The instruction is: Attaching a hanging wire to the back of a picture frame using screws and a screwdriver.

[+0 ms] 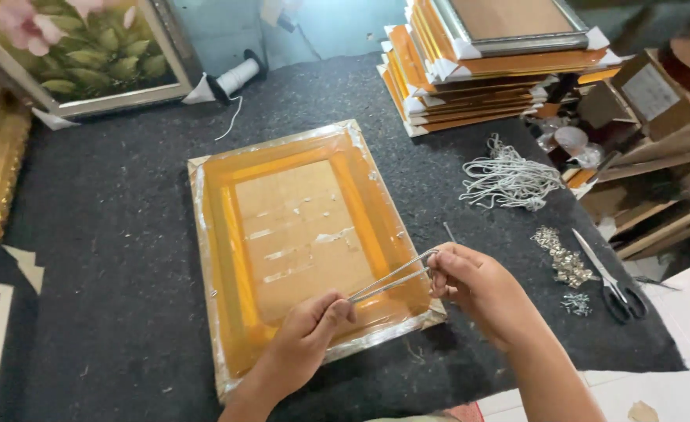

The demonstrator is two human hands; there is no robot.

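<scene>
Pinching a taut pale cord [389, 280], both hands [307, 328] [474, 285] grip it over the glossy plastic-wrapped frame [298, 234].

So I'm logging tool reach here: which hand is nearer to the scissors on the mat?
Right. The right hand pinches one end of the white cord just left of the scissors; the left hand holds the other end farther left, over the wrapped frame.

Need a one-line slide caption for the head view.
Both hands, left and right, hold a strand of cord over a face-down wrapped frame.
</scene>
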